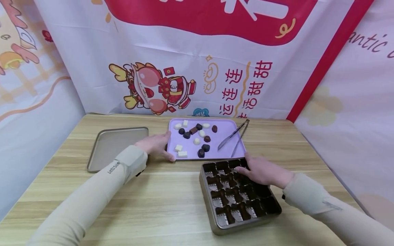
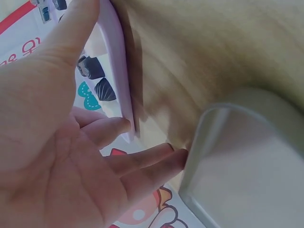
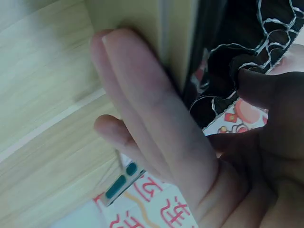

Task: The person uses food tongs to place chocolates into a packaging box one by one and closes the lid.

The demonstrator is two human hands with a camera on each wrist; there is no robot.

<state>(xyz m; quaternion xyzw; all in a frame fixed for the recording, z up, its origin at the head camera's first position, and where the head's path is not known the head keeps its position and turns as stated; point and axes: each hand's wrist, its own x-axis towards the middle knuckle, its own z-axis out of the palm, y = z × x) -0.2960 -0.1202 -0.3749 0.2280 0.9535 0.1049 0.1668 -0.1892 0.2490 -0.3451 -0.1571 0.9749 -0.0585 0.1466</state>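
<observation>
A lilac tray (image 1: 224,127) lies at the back of the table, with several dark chocolates (image 1: 206,148) and white chocolates (image 1: 182,154) scattered on it. My left hand (image 1: 156,145) touches the tray's left end, thumb by its near corner, fingers spread and loosely extended. Across the tray's right side lie metal tongs (image 1: 229,138). In front stands a bronze-coloured tin (image 1: 207,198) holding a dark divided insert (image 1: 227,181) whose visible compartments hold no chocolates. My right hand (image 1: 266,171) grips the tin's far right wall, thumb inside and fingers along the outside in the right wrist view.
A shallow bronze metal lid or tray (image 1: 118,145) lies on the wooden table (image 1: 154,212) left of the lilac tray, close to my left fingers. A printed cloth (image 1: 184,48) hangs behind the table's back edge, with more cloth at both sides.
</observation>
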